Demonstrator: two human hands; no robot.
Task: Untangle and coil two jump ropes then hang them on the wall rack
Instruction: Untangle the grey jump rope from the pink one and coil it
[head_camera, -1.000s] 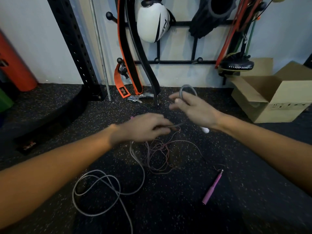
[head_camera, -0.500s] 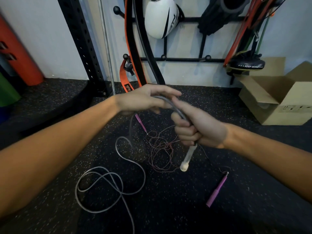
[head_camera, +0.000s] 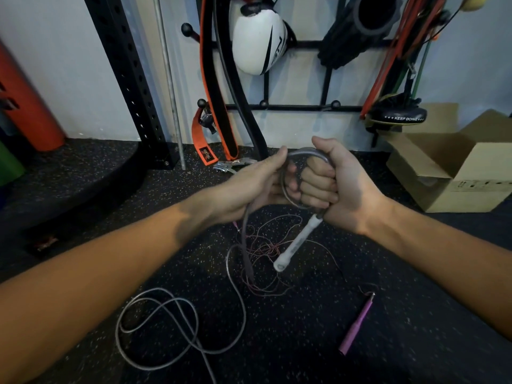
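My right hand (head_camera: 329,180) is a fist round a small coil of the grey jump rope (head_camera: 304,153), and the rope's white handle (head_camera: 297,242) hangs below the fist. My left hand (head_camera: 257,181) grips the same grey rope beside the coil. From there the rope drops to the floor and lies in loose loops (head_camera: 171,328) at lower left. A thin pink rope lies in a tangled heap (head_camera: 266,261) under my hands, its pink handle (head_camera: 357,325) on the floor to the right. The black wall rack (head_camera: 293,107) is on the wall ahead.
A white and black glove (head_camera: 257,42), belts, a foam roller (head_camera: 357,29) and resistance bands (head_camera: 393,59) hang on the rack. An open cardboard box (head_camera: 454,162) sits at right. A black steel upright (head_camera: 124,73) and an orange roller (head_camera: 27,101) stand at left.
My hands have come close together and risen a little. The grey rope now forms a closed loop round my right fist, and more of it is lifted off the floor.
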